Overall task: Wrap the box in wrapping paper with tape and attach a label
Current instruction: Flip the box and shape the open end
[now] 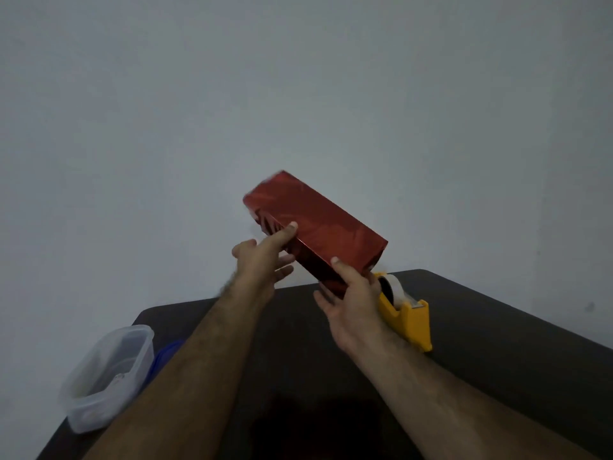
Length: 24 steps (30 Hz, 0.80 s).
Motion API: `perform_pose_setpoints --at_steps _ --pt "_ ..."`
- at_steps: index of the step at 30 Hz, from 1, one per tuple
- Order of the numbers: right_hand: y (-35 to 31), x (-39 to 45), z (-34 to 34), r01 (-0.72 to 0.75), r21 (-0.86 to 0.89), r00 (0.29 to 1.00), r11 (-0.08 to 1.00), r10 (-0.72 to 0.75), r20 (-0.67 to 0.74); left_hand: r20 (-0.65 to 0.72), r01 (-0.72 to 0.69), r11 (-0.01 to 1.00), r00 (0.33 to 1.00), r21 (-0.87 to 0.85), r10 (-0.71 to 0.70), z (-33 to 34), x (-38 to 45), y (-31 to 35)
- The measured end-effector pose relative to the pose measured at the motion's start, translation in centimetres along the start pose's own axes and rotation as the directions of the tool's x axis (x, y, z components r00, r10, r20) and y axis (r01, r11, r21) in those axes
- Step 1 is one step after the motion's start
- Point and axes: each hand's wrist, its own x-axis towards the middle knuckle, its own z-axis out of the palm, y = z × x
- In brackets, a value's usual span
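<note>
A long box wrapped in shiny red paper (318, 224) is held up in the air above the dark table (497, 343), tilted with its far end up to the left. My right hand (351, 310) grips its near lower end, thumb on the top edge and fingers underneath. My left hand (262, 260) touches the box's left side with straight fingers, one fingertip on the upper edge. A yellow tape dispenser (406, 318) with a roll of clear tape stands on the table just right of my right hand. No label is visible.
A clear plastic container (106, 376) sits at the table's left edge, with a blue lid (166, 355) partly showing beside it. A plain grey wall fills the background behind the table.
</note>
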Motion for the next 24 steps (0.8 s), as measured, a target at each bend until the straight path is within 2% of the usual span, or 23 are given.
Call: perform_pose_setpoints --at_steps 2,4,7,10,14,18,20,22,24 --pt "0.0 0.1 -1.3 -0.007 -0.168 0.994 0.986 0.026 0.109 0.031 -0.056 0.998 0.998 0.019 0.055 -0.9 0.7 0.0" --pt "-0.4 0.3 -2.7 0.067 -0.312 0.98 0.948 -0.005 0.198 0.059 -0.109 0.994 0.992 -0.009 0.11 -1.7 1.2 -0.1" --pt "-1.1 1.2 -4.5 0.17 -0.432 0.975 0.885 -0.087 0.206 0.151 -0.138 0.987 0.977 -0.079 0.148 -2.9 1.6 -0.3" --pt "-1.1 1.6 -5.1 0.268 -0.527 0.952 0.806 -0.137 0.273 0.205 -0.137 0.991 0.97 0.009 0.132 -3.3 1.3 -1.4" --pt "-0.7 2.1 -4.8 0.346 -0.566 0.916 0.749 -0.139 0.376 0.346 -0.16 0.983 0.931 0.095 0.118 -3.6 0.9 -2.9" --pt "-1.4 2.6 -3.0 0.298 -0.483 0.925 0.823 -0.125 0.358 0.485 -0.22 0.965 0.866 0.146 0.124 -5.1 1.5 -2.9" --pt "-2.4 3.3 -1.4 0.337 -0.419 0.913 0.843 -0.183 0.365 0.526 -0.241 0.951 0.844 0.194 0.106 -5.6 1.8 -2.6" --pt "-3.4 4.4 0.6 0.441 -0.394 0.877 0.807 -0.293 0.381 0.542 -0.267 0.93 0.835 0.251 0.093 -5.7 1.7 -2.1" --pt "-4.8 5.1 2.5 0.592 -0.45 0.797 0.668 -0.4 0.453 0.531 -0.292 0.903 0.843 0.316 0.087 -5.7 1.5 -1.5"
